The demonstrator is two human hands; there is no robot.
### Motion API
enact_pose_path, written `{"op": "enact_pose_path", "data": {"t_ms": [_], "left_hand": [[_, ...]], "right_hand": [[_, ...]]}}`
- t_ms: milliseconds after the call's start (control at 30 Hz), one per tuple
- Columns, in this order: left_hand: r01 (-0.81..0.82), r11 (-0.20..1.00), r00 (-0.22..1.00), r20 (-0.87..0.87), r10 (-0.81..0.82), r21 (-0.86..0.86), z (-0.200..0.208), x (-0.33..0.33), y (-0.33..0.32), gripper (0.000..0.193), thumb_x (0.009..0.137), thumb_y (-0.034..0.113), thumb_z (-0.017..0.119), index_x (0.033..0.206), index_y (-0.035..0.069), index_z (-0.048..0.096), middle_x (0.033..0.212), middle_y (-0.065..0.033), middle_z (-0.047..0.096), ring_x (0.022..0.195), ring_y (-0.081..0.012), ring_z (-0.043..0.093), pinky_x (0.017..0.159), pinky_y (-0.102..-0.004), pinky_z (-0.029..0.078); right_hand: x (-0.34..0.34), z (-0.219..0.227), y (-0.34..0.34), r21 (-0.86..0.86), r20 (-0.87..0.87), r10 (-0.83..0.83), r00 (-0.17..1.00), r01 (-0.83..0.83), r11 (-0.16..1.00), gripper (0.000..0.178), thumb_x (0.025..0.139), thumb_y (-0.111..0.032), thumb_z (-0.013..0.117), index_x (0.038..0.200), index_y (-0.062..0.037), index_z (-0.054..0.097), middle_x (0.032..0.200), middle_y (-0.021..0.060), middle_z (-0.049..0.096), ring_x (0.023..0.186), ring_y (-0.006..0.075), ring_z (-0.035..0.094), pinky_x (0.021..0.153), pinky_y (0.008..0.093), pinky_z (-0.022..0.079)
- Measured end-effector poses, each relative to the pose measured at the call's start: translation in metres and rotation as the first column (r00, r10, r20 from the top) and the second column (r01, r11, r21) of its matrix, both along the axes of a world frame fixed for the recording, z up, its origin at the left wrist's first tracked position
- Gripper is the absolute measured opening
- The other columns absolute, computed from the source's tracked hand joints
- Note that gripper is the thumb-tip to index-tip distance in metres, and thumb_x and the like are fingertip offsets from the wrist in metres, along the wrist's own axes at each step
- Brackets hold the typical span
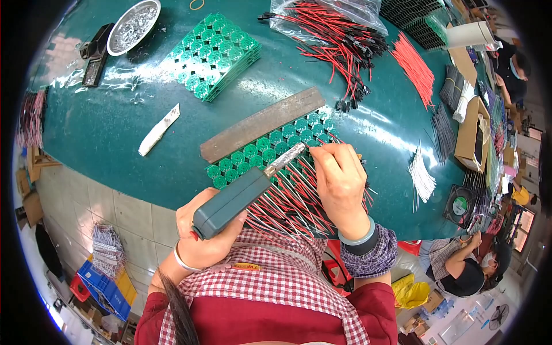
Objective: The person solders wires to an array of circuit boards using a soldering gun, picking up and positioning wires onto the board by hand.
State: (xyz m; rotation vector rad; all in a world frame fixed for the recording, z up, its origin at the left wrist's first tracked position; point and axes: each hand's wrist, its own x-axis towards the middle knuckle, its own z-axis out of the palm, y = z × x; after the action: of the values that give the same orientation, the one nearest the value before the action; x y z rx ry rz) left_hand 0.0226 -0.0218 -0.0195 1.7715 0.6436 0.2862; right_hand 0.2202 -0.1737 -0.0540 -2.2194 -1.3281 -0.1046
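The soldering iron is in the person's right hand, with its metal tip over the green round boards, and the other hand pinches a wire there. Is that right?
Not quite. The head view shows the soldering iron in the left hand, not the right. The rest holds: its metal tip is over the green round boards, and the right hand pinches a wire by the tip.
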Motion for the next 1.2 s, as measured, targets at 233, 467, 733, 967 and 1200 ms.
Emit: {"op": "enact_pose_path", "data": {"t_ms": [233, 467, 733, 967, 1200], "left_hand": [[-0.038, 0.995, 0.998, 0.058, 0.033, 0.093, -0.0006, -0.0038, 0.0002, 0.02, 0.074, -0.002, 0.076, 0.092, -0.003, 0.068, 0.081, -0.009, 0.065, 0.065, -0.0168, 0.062, 0.058, -0.0275, 0.048], [-0.036, 0.997, 0.998, 0.049, 0.032, 0.068, -0.001, -0.0034, -0.0008, 0.02, 0.075, -0.002, 0.076, 0.093, -0.002, 0.068, 0.081, -0.0074, 0.065, 0.064, -0.0146, 0.062, 0.058, -0.0267, 0.048], [-0.019, 0.998, 0.998, 0.063, 0.016, 0.058, -0.003, 0.0007, -0.0007, 0.019, 0.075, -0.003, 0.076, 0.092, -0.002, 0.068, 0.081, -0.0064, 0.065, 0.065, -0.0132, 0.061, 0.058, -0.026, 0.048], [-0.022, 0.999, 0.999, 0.036, 0.021, 0.025, -0.0028, 0.0024, -0.0018, 0.017, 0.075, -0.003, 0.076, 0.09, -0.001, 0.067, 0.08, -0.0066, 0.064, 0.065, -0.0139, 0.062, 0.059, -0.0263, 0.048], [-0.009, 0.999, 0.999, 0.033, 0.007, 0.037, -0.0027, 0.0023, -0.0006, 0.016, 0.075, -0.003, 0.075, 0.088, -0.001, 0.067, 0.078, -0.0069, 0.063, 0.064, -0.0143, 0.061, 0.058, -0.027, 0.048]], "right_hand": [[0.0007, -0.0004, -0.0005, -0.004, 0.01, 0.006, 1.0, -0.006, 1.0, 0.023, 0.074, 0.004, 0.068, 0.096, -0.0018, 0.066, 0.087, 0.0098, 0.059, 0.076, 0.027, 0.059, 0.066, 0.0367, 0.051], [-0.0003, 0.0003, 0.0033, 0.039, -0.008, 0.003, 1.0, -0.003, 0.999, 0.023, 0.074, 0.007, 0.068, 0.096, 0.0008, 0.064, 0.087, 0.0122, 0.06, 0.075, 0.029, 0.059, 0.066, 0.0378, 0.05], [-0.001, -0.0019, 0.0055, 0.041, -0.005, -0.027, 1.0, 0.028, 0.999, 0.02, 0.075, 0.007, 0.068, 0.094, 0.0016, 0.063, 0.086, 0.0133, 0.06, 0.074, 0.0302, 0.059, 0.066, 0.0379, 0.05], [-0.0013, -0.0022, 0.0073, 0.034, 0.003, -0.037, 0.999, 0.037, 0.999, 0.018, 0.075, 0.007, 0.068, 0.092, 0.002, 0.063, 0.084, 0.013, 0.058, 0.074, 0.0295, 0.059, 0.065, 0.0375, 0.049], [-0.0013, -0.0013, 0.0079, 0.025, 0.008, -0.032, 0.999, 0.032, 0.999, 0.018, 0.076, 0.007, 0.067, 0.092, 0.0025, 0.062, 0.084, 0.013, 0.057, 0.074, 0.0295, 0.058, 0.065, 0.0374, 0.049]]}}
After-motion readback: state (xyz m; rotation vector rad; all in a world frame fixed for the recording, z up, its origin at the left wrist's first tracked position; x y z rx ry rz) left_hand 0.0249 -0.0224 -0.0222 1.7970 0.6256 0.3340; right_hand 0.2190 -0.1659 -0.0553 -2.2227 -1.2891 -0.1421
